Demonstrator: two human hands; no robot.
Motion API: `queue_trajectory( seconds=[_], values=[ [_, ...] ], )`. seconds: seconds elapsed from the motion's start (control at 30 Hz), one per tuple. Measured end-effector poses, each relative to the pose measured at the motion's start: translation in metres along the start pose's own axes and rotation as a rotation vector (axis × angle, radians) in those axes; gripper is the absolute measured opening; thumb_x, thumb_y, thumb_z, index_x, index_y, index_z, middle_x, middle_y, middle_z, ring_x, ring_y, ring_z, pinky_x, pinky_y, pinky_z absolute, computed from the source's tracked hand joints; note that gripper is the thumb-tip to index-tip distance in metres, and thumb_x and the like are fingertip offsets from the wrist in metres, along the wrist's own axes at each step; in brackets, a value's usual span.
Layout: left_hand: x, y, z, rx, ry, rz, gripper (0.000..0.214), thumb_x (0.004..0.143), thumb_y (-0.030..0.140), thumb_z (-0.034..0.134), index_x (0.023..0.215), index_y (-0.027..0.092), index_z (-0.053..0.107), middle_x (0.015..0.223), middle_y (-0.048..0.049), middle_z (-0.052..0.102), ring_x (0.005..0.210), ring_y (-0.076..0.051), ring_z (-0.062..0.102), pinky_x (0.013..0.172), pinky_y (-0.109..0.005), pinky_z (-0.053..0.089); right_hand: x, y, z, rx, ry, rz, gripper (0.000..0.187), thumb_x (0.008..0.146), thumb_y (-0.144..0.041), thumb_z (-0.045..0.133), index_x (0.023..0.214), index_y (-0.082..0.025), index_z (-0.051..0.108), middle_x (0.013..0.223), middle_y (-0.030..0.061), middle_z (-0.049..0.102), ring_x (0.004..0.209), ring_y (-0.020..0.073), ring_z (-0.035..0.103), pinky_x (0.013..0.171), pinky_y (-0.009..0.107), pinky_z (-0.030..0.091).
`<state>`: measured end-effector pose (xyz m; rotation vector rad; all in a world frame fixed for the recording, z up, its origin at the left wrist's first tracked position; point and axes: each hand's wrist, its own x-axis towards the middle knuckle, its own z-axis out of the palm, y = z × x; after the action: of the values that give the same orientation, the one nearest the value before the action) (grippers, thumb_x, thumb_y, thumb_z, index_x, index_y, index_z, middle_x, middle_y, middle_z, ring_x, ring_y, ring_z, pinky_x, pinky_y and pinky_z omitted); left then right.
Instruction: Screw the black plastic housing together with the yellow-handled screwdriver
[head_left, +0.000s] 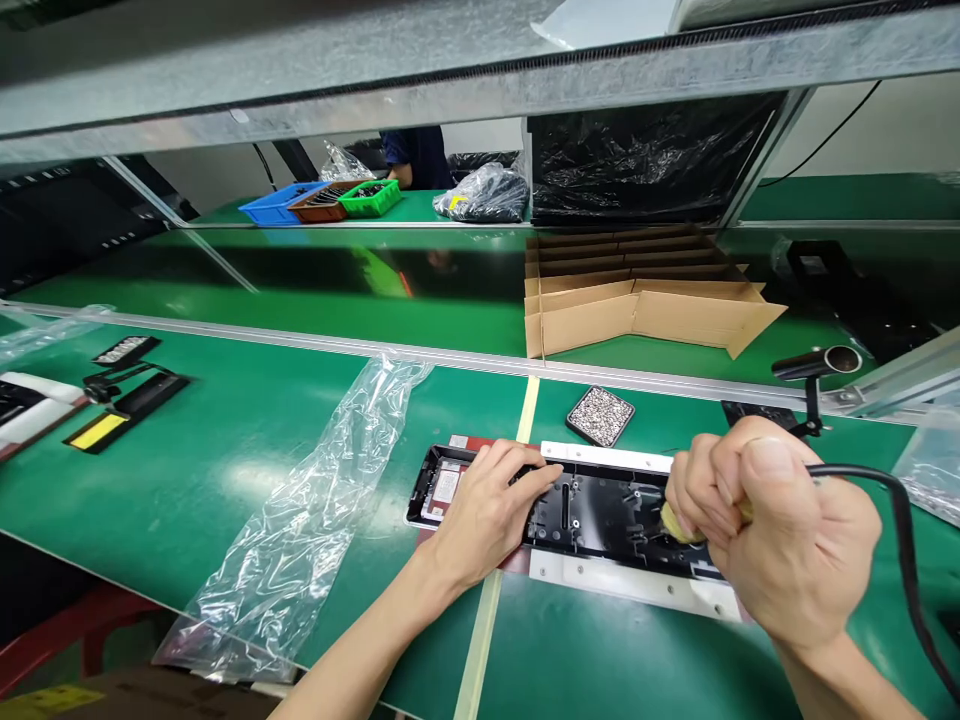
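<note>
A long black panel (600,515) lies in a white and red fixture (637,585) on the green bench. My left hand (487,510) rests flat on the panel's left part and presses it down. My right hand (780,530) is wrapped around a corded power screwdriver with a yellow grip (679,525), held tip-down over the panel's right part. Its black cable (896,520) runs off to the right. A small black tray of screws (600,415) sits just behind the panel.
A crumpled clear plastic bag (315,520) lies left of the panel. More black parts (124,400) sit at the far left. Behind a metal rail, an open cardboard box with dividers (637,300) stands on the conveyor. Coloured bins (330,200) and a person's dark sleeve are across it.
</note>
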<state>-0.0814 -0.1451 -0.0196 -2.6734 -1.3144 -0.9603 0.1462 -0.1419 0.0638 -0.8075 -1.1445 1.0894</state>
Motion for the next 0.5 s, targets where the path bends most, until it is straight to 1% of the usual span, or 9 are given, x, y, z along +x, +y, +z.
queue_trajectory(
  seconds=[0.13,0.27,0.37,0.5],
  values=[
    [-0.01,0.01,0.01,-0.012,0.072,-0.048,0.034,0.097,0.009,0.062,0.129,0.021,0.064,0.112,-0.0046,0.069,0.102,-0.014,0.06,0.08,-0.029,0.043,-0.002,0.0,-0.003,0.0,0.008,0.008,0.048,0.104,-0.041,0.058,0.064,-0.019,0.044,0.052,-0.0031,0.036,0.045,0.0086,0.038,0.04,0.023,0.033],
    [-0.015,0.016,0.019,-0.044,0.141,-0.043,0.033,0.097,0.013,0.066,0.129,0.018,0.064,0.111,-0.0063,0.069,0.105,-0.016,0.06,0.085,-0.03,0.046,-0.003,-0.002,-0.004,-0.003,-0.002,-0.002,0.049,0.105,-0.04,0.057,0.063,-0.019,0.043,0.052,-0.0028,0.035,0.045,0.0084,0.037,0.041,0.022,0.031],
    [-0.018,0.017,0.025,-0.078,0.153,-0.004,0.03,0.097,0.016,0.066,0.127,0.016,0.064,0.112,-0.0074,0.069,0.107,-0.017,0.061,0.088,-0.031,0.048,-0.003,-0.002,-0.005,-0.019,-0.014,-0.037,0.05,0.105,-0.039,0.057,0.062,-0.018,0.042,0.051,-0.003,0.034,0.045,0.008,0.036,0.041,0.022,0.031],
    [-0.021,0.018,0.03,-0.105,0.133,0.036,0.03,0.098,0.018,0.066,0.127,0.015,0.064,0.115,-0.0085,0.069,0.11,-0.019,0.061,0.088,-0.032,0.048,-0.002,-0.003,-0.007,0.002,-0.006,-0.038,0.049,0.104,-0.039,0.059,0.062,-0.018,0.042,0.051,-0.0031,0.034,0.044,0.0078,0.036,0.041,0.021,0.032]
  ],
)
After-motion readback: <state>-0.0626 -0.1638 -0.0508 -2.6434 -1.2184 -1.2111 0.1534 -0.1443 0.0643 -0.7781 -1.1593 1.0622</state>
